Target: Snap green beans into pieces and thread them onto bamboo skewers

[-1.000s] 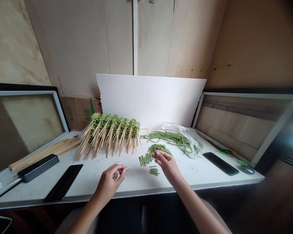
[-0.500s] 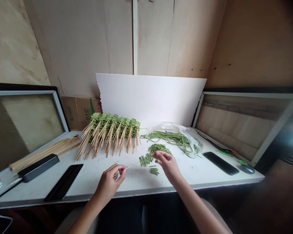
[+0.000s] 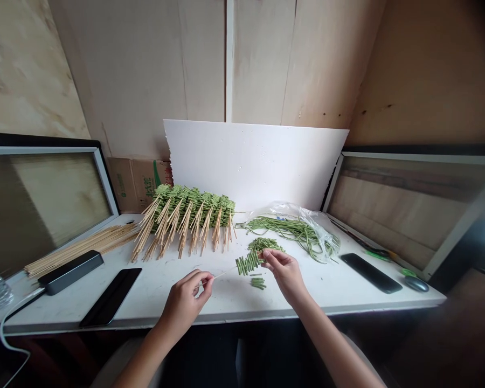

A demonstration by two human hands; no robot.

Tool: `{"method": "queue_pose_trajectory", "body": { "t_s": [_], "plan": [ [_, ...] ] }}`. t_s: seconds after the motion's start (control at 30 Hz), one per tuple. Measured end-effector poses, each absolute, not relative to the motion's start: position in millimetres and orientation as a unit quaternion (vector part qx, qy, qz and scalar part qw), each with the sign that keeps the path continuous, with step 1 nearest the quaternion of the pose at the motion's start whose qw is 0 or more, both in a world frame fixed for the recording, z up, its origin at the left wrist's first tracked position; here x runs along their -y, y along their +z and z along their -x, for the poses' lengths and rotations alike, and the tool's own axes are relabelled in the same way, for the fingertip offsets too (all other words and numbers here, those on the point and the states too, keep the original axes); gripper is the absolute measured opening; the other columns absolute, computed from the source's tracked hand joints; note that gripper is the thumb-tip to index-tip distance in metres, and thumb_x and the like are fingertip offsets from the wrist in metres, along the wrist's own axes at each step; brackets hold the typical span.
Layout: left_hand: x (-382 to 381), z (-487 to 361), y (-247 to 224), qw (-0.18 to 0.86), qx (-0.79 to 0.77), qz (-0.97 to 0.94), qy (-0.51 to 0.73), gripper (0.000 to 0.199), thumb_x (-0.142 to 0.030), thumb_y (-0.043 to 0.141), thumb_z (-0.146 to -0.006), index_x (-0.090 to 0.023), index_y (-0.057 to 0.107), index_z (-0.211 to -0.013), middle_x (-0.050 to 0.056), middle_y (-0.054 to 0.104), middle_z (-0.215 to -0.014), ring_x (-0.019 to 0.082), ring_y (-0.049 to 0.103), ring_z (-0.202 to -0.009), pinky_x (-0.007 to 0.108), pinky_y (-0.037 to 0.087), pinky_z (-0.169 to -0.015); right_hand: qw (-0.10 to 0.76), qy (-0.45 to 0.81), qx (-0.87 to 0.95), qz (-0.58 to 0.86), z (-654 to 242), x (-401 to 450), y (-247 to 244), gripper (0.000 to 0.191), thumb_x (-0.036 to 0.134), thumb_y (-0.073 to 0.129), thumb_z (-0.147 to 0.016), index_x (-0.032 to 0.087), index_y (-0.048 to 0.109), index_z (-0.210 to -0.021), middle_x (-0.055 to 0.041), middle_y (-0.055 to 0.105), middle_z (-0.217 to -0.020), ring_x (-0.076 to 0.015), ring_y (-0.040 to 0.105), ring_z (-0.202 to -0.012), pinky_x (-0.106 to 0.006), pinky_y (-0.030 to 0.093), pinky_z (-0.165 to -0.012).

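My left hand [image 3: 188, 297] pinched shut on a skewer [image 3: 225, 273] | my right hand [image 3: 285, 270] pinched shut on the bean row [image 3: 247, 263], 3 o'clock end | bean pile [image 3: 267, 244], 1 o'clock

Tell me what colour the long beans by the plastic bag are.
Green, best seen in the head view.

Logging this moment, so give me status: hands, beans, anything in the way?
Left hand pinching skewer. Right hand at skewered beans. Loose cut beans just below; nothing seen between hands blocking.
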State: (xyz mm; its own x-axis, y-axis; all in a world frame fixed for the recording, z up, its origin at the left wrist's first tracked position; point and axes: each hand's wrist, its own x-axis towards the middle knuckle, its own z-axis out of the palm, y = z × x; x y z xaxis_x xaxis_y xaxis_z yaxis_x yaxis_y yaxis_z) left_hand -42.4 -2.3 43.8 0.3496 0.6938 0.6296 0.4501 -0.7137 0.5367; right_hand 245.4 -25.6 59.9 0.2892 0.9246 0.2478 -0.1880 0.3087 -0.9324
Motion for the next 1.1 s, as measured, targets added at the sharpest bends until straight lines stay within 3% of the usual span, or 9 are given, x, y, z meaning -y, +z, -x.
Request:
{"method": "queue_pose_trajectory", "body": {
  "t_s": [0.2, 0.4, 0.57, 0.7, 0.93, 1.03, 1.1],
  "plan": [
    [2.6, 43.7, 46.2, 0.136, -0.349, -0.808, 0.454, 0.022, -0.031, 0.055, -0.099, -0.020, 0.073, -0.094, 0.006, 0.070, -0.084, 0.012, 0.057, -0.062, 0.020, 0.046, -0.056, 0.667, 0.414, 0.443, 0.434, -245.0, 27.2, 63.6, 0.029, 0.046, 0.084, -0.078, 0.021, 0.082, -0.093, -0.0092, 0.080, -0.098, -0.0297, 0.072, -0.101, -0.041, 0.062, -0.083],
    [3.1, 44.0, 44.8, 0.151, -0.355, -0.821, 0.422, 0.019, -0.028, 0.052, -0.100, -0.021, 0.069, -0.095, 0.005, 0.069, -0.087, 0.013, 0.055, -0.064, 0.020, 0.046, -0.059, 0.655, 0.415, 0.463, 0.429, -244.1, 29.9, 70.7, 0.031, 0.051, 0.084, -0.077, 0.023, 0.081, -0.091, -0.0092, 0.080, -0.101, -0.0350, 0.069, -0.116, -0.040, 0.061, -0.084],
    [4.0, 43.9, 45.9, 0.171, -0.356, -0.820, 0.414, 0.019, -0.028, 0.052, -0.101, -0.021, 0.069, -0.096, 0.005, 0.068, -0.088, 0.013, 0.052, -0.064, 0.021, 0.044, -0.059, 0.648, 0.404, 0.478, 0.434, -244.3, 30.9, 72.6, 0.029, 0.051, 0.085, -0.077, 0.023, 0.081, -0.085, -0.0089, 0.079, -0.095, -0.0366, 0.070, -0.114, -0.041, 0.060, -0.081],
    [4.2, 43.6, 45.1, 0.180, -0.355, -0.817, 0.417, 0.018, -0.028, 0.052, -0.101, -0.021, 0.068, -0.096, 0.005, 0.068, -0.087, 0.013, 0.049, -0.063, 0.022, 0.043, -0.059, 0.652, 0.409, 0.469, 0.434, -242.2, 29.5, 69.0, 0.029, 0.051, 0.084, -0.077, 0.023, 0.080, -0.080, -0.0070, 0.078, -0.090, -0.0346, 0.071, -0.111, -0.037, 0.060, -0.078],
    [5.9, 39.7, 43.6, 0.185, -0.350, -0.814, 0.425, 0.019, -0.028, 0.053, -0.100, -0.020, 0.069, -0.094, 0.005, 0.069, -0.087, 0.012, 0.051, -0.062, 0.022, 0.045, -0.058, 0.658, 0.410, 0.445, 0.449, -236.0, 25.7, 56.2, 0.032, 0.051, 0.086, -0.074, 0.022, 0.081, -0.086, -0.0075, 0.079, -0.094, -0.0299, 0.072, -0.097, -0.038, 0.060, -0.078],
    [3.7, 40.5, 45.3, 0.173, -0.356, -0.804, 0.443, 0.019, -0.029, 0.053, -0.100, -0.020, 0.069, -0.094, 0.005, 0.069, -0.087, 0.013, 0.053, -0.063, 0.022, 0.046, -0.059, 0.664, 0.419, 0.431, 0.445, -236.6, 24.5, 56.1, 0.032, 0.050, 0.087, -0.074, 0.023, 0.082, -0.091, -0.0052, 0.078, -0.094, -0.0245, 0.073, -0.083, -0.039, 0.060, -0.079],
    [0.3, 42.8, 46.0, 0.168, -0.363, -0.791, 0.463, 0.019, -0.030, 0.054, -0.100, -0.019, 0.069, -0.094, 0.006, 0.069, -0.088, 0.013, 0.056, -0.065, 0.022, 0.047, -0.059, 0.652, 0.409, 0.450, 0.452, -240.0, 23.2, 56.3, 0.037, 0.052, 0.083, -0.077, 0.025, 0.081, -0.102, -0.0059, 0.079, -0.101, -0.0249, 0.073, -0.083, -0.041, 0.060, -0.080]
  ]
}}
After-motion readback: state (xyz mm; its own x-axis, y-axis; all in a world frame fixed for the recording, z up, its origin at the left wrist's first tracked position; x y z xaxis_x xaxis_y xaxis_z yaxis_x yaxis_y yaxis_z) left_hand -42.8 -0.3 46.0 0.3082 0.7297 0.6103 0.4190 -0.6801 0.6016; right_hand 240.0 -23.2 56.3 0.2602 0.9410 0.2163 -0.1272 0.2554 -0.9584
